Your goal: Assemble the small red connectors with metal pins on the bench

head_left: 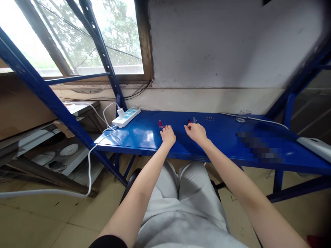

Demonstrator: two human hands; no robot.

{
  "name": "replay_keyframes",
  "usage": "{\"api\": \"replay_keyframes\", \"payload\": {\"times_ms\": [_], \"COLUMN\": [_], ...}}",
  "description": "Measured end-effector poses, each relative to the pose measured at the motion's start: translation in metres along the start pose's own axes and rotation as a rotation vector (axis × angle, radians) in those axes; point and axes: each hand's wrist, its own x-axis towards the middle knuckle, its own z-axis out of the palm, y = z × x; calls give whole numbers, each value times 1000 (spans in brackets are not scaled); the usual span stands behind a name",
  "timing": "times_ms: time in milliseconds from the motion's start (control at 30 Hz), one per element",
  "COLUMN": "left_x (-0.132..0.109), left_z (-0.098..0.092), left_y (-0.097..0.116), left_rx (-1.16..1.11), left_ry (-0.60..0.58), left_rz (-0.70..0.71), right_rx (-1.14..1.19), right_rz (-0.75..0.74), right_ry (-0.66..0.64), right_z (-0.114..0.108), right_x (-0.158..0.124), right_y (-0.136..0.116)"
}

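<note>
My left hand [168, 135] rests low over the blue table with its fingers stretched forward and a little apart. Just past its fingertips lies a small red piece [162, 126], partly covered by the fingers. A small red cylinder [160, 123] stands upright beside it. My right hand [197, 132] is closed, thumb and fingers drawn together; whatever it holds is hidden. Behind its knuckles a small black-and-red piece [189, 121] shows in part, next to some small clear or silvery bits [194, 120]. Farther right, several tiny metallic pieces [209, 119] stand in a row.
A white power strip [126, 117] with a plug and cable sits at the table's left end. At the right are a clear glass [243, 116], a blurred dark object [260, 146] and a white device [315, 147]. Blue rack posts [103, 51] frame the table [222, 151].
</note>
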Motion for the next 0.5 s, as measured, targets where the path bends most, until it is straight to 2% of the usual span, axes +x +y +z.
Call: {"api": "replay_keyframes", "payload": {"times_ms": [133,233,367,500], "left_x": [-1,0,5,12], "left_z": [-2,-1,-2,-8], "left_y": [1,0,0,0], "left_rx": [-12,-17,-1,60], "left_ry": [0,-6,3,-38], "left_rz": [12,13,37,103], "right_rx": [139,211,291,329], "right_rz": [-9,-31,-88,-80], "right_ry": [66,119,108,105], "right_z": [12,24,38,40], "right_x": [2,3,0,-5], "right_y": [-15,-16,-11,-9]}}
